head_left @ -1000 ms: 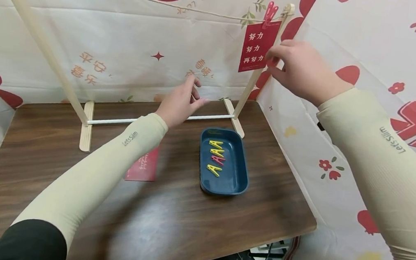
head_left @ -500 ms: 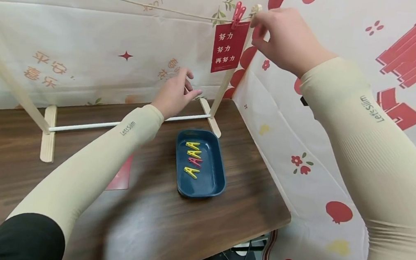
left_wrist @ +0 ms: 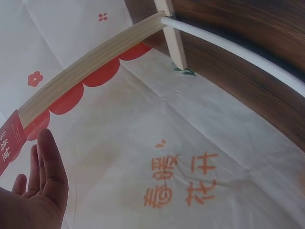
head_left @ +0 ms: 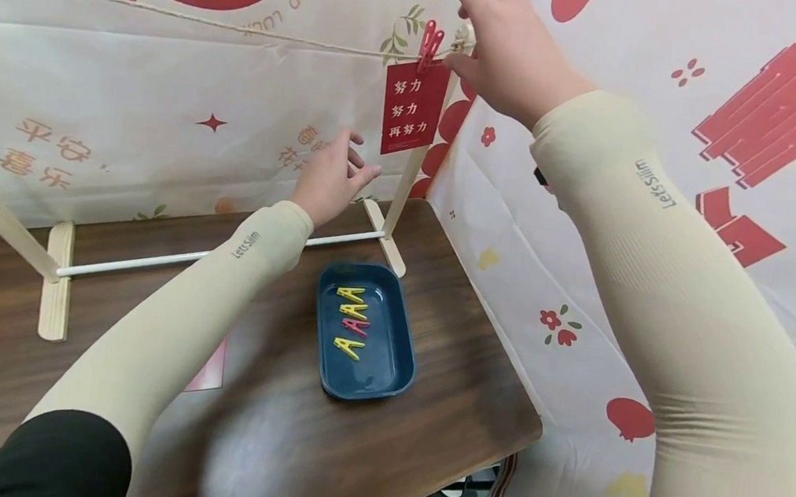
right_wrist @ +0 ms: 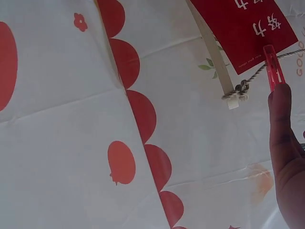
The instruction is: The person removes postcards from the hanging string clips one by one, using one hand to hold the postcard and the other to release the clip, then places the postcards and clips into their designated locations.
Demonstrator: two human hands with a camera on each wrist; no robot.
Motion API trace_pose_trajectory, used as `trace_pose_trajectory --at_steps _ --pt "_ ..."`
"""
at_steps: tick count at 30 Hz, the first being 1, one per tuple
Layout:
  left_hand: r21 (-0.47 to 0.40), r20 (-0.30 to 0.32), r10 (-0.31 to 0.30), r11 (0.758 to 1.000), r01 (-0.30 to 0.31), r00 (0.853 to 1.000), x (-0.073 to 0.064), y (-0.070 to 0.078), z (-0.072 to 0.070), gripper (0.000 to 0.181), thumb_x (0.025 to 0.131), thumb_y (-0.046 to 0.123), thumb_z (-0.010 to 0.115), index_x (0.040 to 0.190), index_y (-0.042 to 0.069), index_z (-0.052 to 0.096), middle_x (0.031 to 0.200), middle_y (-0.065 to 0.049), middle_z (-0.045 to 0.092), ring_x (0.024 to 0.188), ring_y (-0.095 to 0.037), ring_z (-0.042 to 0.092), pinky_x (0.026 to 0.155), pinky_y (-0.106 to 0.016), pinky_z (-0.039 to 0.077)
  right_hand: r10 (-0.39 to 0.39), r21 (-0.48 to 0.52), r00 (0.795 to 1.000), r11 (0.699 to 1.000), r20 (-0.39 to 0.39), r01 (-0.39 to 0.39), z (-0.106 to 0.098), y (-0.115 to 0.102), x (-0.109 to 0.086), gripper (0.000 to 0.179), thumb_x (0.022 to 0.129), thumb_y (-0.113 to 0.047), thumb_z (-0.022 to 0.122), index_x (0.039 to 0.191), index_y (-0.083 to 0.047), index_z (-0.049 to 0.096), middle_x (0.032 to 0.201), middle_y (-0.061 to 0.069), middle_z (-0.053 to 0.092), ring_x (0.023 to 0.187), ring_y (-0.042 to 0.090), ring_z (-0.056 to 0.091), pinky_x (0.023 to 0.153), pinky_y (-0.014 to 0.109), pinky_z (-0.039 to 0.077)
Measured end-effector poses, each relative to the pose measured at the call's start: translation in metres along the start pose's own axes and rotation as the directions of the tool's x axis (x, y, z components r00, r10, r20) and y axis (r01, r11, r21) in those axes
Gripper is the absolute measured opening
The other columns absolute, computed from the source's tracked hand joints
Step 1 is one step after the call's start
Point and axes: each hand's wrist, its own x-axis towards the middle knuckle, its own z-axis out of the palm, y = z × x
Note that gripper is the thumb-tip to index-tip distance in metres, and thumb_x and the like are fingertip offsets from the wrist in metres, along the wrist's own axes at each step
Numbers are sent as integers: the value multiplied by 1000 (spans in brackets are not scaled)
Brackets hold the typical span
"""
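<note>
A red card with white characters (head_left: pixel 410 115) hangs from the rope, fixed at its top by a red clothespin (head_left: pixel 429 44). My right hand (head_left: pixel 511 49) is up beside the clothespin, with thumb and fingers apart. In the right wrist view a fingertip overlaps the handle end of the clothespin (right_wrist: pixel 273 69). My left hand (head_left: pixel 329 175) hovers below and left of the card, fingers loosely bent, holding nothing. The left wrist view shows that hand (left_wrist: pixel 45 186) near the card's lower end (left_wrist: pixel 11 140).
A blue tray (head_left: pixel 388 358) on the brown table (head_left: pixel 456 396) holds several clothespins, yellow and red. A wooden rack with a white crossbar (head_left: pixel 134 261) carries the rope (head_left: pixel 198 19). Part of another red card (head_left: pixel 210 370) shows beside my left sleeve. Printed cloth walls stand behind and right.
My right hand has risen from the card's lower edge to the clothespin, its fingers spreading. The left hand stays low with little change. The head view has swung to the right.
</note>
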Motion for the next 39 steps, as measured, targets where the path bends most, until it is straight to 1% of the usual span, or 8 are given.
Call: trace_pose_trajectory --at_steps 4,9,13,16,23,28,32,39 --pt "-8 -1 -36 999 36 999 -2 3 4 67 107 41 71 159 14 39 137 -9 66 113 -23 66 94 -41 59 34 5 999 999 25 -34 5 -5 9 73 110 -23 63 173 -21 26 171 6 40 150 25 46 117 37 42" --pt "-45 -5 -33 998 33 999 -2 9 11 74 107 42 71 165 17 34 144 -7 66 118 -21 67 97 -39 59 54 7 997 998 48 -54 9 -8 16 71 111 -25 60 174 -22 27 172 4 39 154 23 40 118 36 39" --pt "-95 -17 -17 995 16 1000 -1 13 17 75 107 42 71 167 21 31 143 -1 68 116 -15 68 97 -33 59 66 7 995 998 72 -67 13 -8 16 64 113 -24 55 172 -21 32 172 4 39 156 23 38 119 37 39" --pt "-126 -37 -10 992 5 999 -1 15 20 71 107 40 70 166 23 35 135 1 72 110 -12 68 96 -29 58 70 8 995 997 76 -71 17 -8 16 59 114 -23 53 171 -20 37 169 5 43 152 24 44 118 38 40" --pt "-144 -62 22 989 -31 998 -1 21 23 52 108 39 70 154 22 56 116 2 72 99 -12 65 91 -28 58 54 -4 998 999 11 -54 19 -6 18 48 114 -17 53 162 -16 53 161 6 53 144 25 51 117 36 41" --pt "-118 -77 89 988 -98 993 -4 23 24 33 107 39 70 133 18 70 114 2 73 97 -13 62 90 -28 57 58 4 998 998 -7 -58 17 -4 17 45 113 -16 55 158 -16 58 156 7 57 140 25 53 116 35 44" --pt "-99 -86 125 986 -133 988 -6 23 23 28 107 36 70 127 16 73 120 0 75 99 -13 62 92 -28 57 48 12 998 999 -50 -47 16 -4 15 39 112 -18 60 149 -13 67 145 9 65 134 25 58 114 35 46" --pt "-67 -99 114 990 -121 989 -8 19 20 29 109 35 68 129 15 72 121 -1 74 101 -14 61 94 -31 57 -15 15 990 1000 -143 18 20 -7 12 28 109 -21 66 129 -5 79 124 13 72 121 26 65 110 33 50"
